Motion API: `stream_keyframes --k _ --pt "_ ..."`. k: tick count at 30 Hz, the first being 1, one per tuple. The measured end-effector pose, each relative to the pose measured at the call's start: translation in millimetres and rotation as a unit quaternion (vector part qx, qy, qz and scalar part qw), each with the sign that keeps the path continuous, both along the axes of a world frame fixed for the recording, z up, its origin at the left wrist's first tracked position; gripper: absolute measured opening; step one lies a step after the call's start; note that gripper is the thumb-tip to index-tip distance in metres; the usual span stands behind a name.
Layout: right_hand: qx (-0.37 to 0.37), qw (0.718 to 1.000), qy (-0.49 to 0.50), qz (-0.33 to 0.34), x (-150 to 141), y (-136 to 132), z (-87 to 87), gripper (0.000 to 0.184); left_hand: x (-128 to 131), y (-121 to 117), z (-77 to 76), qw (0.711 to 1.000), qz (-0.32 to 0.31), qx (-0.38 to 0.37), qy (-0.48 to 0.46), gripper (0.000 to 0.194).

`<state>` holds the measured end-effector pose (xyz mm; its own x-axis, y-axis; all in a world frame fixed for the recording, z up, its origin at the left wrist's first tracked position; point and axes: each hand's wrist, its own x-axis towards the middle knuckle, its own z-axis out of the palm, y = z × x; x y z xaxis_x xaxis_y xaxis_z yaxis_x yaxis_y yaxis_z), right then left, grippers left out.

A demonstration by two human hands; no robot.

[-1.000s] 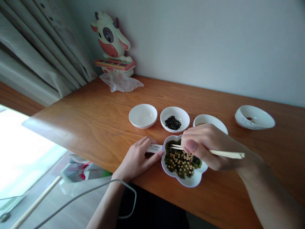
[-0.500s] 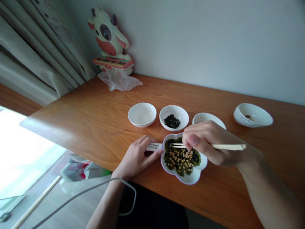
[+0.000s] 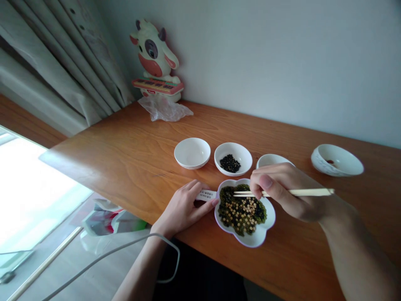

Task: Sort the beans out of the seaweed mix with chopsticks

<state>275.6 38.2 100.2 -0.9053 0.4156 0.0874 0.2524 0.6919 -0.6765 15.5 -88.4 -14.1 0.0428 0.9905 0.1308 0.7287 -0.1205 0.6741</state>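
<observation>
A pair of light wooden chopsticks [image 3: 310, 192] is held in my right hand [image 3: 282, 188], which is closed around them. Their tips touch the upper left part of a flower-shaped white dish [image 3: 258, 238] with a lilac rim. In that dish lie mixed green beans, dark beans and pale yellow beans [image 3: 241, 211]. My left hand [image 3: 184, 207] rests on the table at the dish's left side, thumb and index finger apart. Its thumb tip meets the rim. A white printed label [image 3: 206, 195] shows between these fingers and the dish.
Behind the dish stand an empty white bowl [image 3: 192, 153], a bowl of black beans [image 3: 233, 149] and a partly hidden bowl [image 3: 272, 159]. A textured bowl [image 3: 326, 167] with something brown is at right. A cow toy [image 3: 155, 62] and plastic bag [image 3: 166, 110] sit at the back.
The view has shifted slightly, so everything sits a little lower and further right. The chopstick tips remain among the beans; both hands keep nearly the same pose.
</observation>
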Motion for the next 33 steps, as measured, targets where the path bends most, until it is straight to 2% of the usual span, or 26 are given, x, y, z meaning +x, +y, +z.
stream_keyframes --k 7,18,28,33 --pt "0.006 1.000 0.005 -0.004 -1.9 0.3 -3.7 0.050 -0.9 -0.6 -1.6 1.000 0.002 0.002 -0.004 0.037" --pt "0.019 1.000 -0.004 -0.009 -3.2 0.1 -2.8 0.053 -1.2 -0.5 -1.6 1.000 -0.001 -0.005 0.005 0.039" --pt "0.052 0.997 0.001 -0.048 -8.0 -3.1 -7.4 0.052 -0.2 -0.5 -2.0 1.000 -0.003 -0.008 0.005 0.037" --pt "0.040 0.998 0.005 -0.056 -9.2 -1.7 -7.8 0.054 -0.5 -0.2 -1.9 1.000 -0.003 -0.004 0.011 0.035"
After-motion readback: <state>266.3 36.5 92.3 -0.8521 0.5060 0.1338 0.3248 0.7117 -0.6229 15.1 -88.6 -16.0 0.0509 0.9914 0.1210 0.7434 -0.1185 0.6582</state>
